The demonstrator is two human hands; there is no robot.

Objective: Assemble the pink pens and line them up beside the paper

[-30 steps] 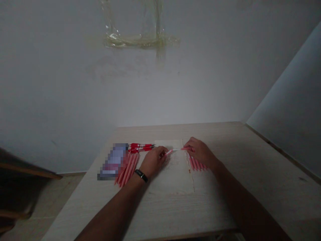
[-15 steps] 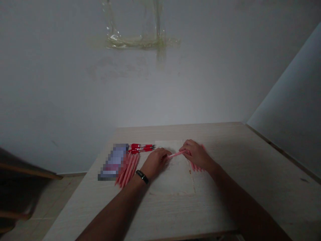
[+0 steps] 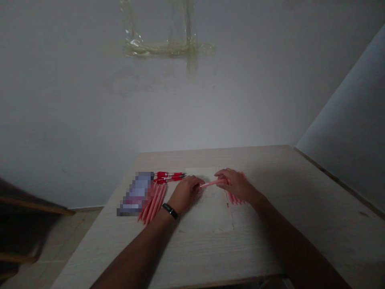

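A slim pink pen (image 3: 212,183) spans the gap between my two hands above a pale sheet (image 3: 207,216). My left hand (image 3: 189,190) pinches its left end, and the fingertips there are partly hidden. Around its right end, the fingers of my right hand (image 3: 233,184) are curled, with the thumb below. Beneath and beside my right hand lies a row of pink pens (image 3: 236,198), partly covered by it. Left of my left wrist rests a bunch of similar pink pens (image 3: 156,202). Several red pens with dark tips (image 3: 170,177) lie behind that bunch.
A pixelated flat object (image 3: 136,194) lies at the left of the wooden table (image 3: 210,257). The wall (image 3: 240,100) rises behind the table, with shiny tape (image 3: 159,50) stuck on it. Dark wooden furniture (image 3: 30,208) stands on the floor at left.
The fingers of my right hand have loosened and spread slightly around the pink pen, which sits a little flatter. My left hand stays nearly still.
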